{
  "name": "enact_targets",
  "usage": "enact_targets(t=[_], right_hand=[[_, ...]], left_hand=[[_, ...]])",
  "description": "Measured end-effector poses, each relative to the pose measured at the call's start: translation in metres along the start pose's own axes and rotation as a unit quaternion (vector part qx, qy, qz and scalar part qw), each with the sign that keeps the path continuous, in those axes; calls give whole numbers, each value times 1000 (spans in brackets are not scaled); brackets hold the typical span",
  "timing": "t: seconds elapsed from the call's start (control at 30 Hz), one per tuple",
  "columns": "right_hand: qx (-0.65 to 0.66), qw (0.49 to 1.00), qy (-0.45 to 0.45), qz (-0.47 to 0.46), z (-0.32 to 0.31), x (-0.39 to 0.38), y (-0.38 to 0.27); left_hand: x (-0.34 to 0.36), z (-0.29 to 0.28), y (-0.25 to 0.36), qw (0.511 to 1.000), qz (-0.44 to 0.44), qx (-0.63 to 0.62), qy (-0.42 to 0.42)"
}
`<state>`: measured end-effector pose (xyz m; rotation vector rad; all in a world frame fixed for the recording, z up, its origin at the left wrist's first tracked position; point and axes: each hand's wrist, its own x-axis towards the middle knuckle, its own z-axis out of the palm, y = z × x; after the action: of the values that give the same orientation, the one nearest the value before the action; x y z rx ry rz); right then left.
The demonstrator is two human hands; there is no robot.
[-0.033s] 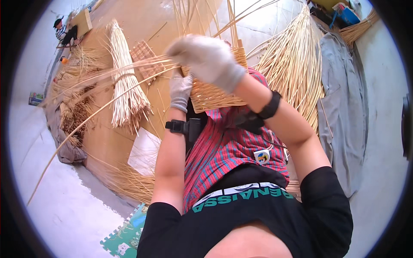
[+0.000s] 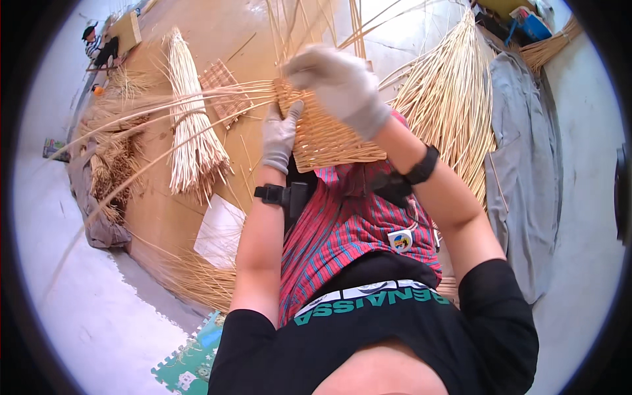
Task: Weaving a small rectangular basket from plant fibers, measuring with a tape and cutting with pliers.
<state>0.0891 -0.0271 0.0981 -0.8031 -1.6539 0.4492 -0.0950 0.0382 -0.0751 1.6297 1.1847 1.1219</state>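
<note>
Our left hand (image 2: 279, 138) pinches the weave's (image 2: 332, 141) left edge; we cannot tell our blurred right hand's (image 2: 345, 89) finger state.

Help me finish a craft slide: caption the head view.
Wickerwork, its left edge in the left gloved grip, blurred right gloved grip over its upper part; a tied cane bundle lies left.

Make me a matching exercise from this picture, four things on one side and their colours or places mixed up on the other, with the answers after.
Things:
1. Woven piece
2. Long plain cloth
3. Jigsaw-edged mat
4. Striped cloth

Descriptions:
A. Mostly green, at the lower left
B. Red and blue, over the lap
C. Gripped at its edge by the left hand
D. Grey, at the far right

Pairs: 1-C, 2-D, 3-A, 4-B
</note>
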Motion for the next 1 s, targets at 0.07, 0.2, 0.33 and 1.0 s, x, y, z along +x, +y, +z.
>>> enact_targets(t=[0.07, 0.2, 0.33, 1.0], right_hand=[[179, 919, 263, 233, -18, -26, 34], [97, 878, 326, 337, -40, -60, 84], [21, 849, 331, 410, -43, -66, 93], [-82, 967, 194, 143, -5, -108, 38]], left_hand=[[-1, 7, 2, 997, -44, -60, -1], [-9, 17, 15, 994, -24, -104, 34], [-39, 27, 48, 982, 15, 42, 185], [13, 29, 113, 915, 39, 398, -59]])
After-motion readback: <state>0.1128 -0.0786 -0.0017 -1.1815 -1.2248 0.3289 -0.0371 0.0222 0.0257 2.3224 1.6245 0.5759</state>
